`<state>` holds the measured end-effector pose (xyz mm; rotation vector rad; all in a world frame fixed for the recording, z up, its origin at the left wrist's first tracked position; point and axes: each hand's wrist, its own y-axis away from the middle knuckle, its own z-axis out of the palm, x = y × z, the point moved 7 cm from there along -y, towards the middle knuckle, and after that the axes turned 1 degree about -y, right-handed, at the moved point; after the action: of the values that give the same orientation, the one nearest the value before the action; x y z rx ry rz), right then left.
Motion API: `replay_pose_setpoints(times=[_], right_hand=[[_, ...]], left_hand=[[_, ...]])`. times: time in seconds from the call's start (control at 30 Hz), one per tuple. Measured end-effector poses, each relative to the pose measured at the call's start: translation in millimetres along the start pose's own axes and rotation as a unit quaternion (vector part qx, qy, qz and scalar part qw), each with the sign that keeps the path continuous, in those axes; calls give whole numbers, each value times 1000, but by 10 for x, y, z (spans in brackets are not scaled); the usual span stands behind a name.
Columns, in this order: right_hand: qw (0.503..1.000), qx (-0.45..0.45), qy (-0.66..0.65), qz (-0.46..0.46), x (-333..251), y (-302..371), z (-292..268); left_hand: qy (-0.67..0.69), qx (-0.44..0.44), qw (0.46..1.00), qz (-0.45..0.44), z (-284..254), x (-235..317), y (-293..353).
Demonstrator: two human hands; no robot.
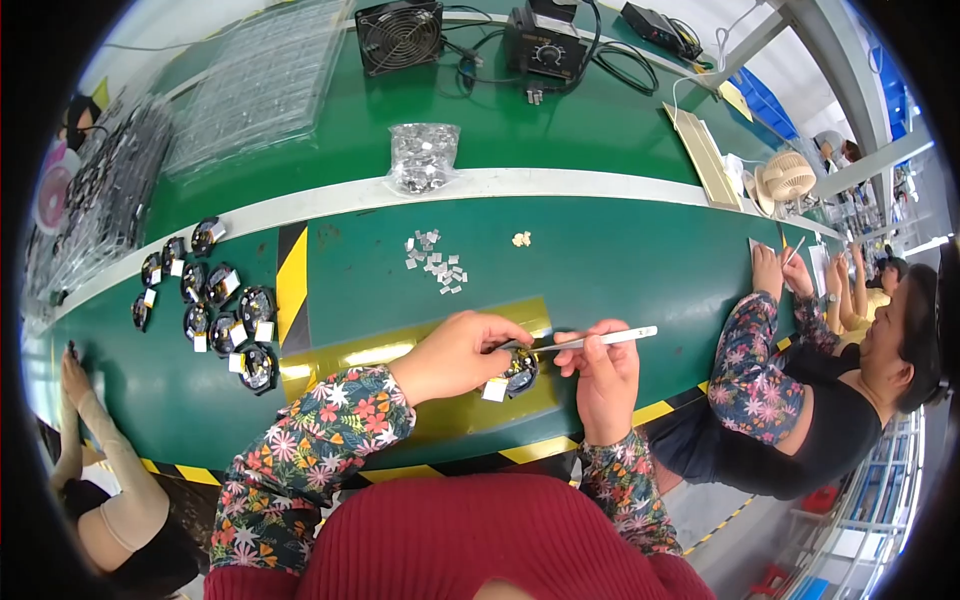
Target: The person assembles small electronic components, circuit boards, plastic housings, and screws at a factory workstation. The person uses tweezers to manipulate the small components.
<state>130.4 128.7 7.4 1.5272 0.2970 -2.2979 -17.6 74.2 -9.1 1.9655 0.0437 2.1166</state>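
Note:
A small round black electronic unit (523, 372) with a white tab (494, 389) rests on a shiny amber sheet (425, 425) in front of me. The thumb and fingers of my left hand (450, 357) are closed on its left and upper edge. From the right, my right hand (606, 388) pinches metal tweezers (632, 334), their tips pointing left at the top of the unit. Whether the tips grip anything is too small to tell. Beyond the sheet lie several small silvery pieces (436, 263) and a little heap of cream-coloured bits (522, 239).
Several similar round units (257, 368) are grouped at the left. A clear bag of parts (422, 160) sits by the white ledge (560, 184). Behind stand a black fan (400, 38), a dial-fronted control box (546, 52) and clear trays (255, 95). Co-workers sit on both sides.

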Motion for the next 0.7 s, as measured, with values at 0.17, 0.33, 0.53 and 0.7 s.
replay_pose_setpoints(times=[0.17, 0.33, 0.53, 0.7], right_hand=[[1000, -7, 20, 3, 0, 6, 21], [1000, -3, 23, 1, 7, 12, 25], [1000, 3, 24, -3, 8, 15, 23], [1000, 3, 22, -6, 1, 13, 27]], left_hand=[[8, -23, 998, -57, 11, -3, 7], [24, -13, 998, -64, -12, 26, 26], [32, -3, 998, -59, -24, 48, 27], [45, 3, 997, -63, -25, 73, 39]])
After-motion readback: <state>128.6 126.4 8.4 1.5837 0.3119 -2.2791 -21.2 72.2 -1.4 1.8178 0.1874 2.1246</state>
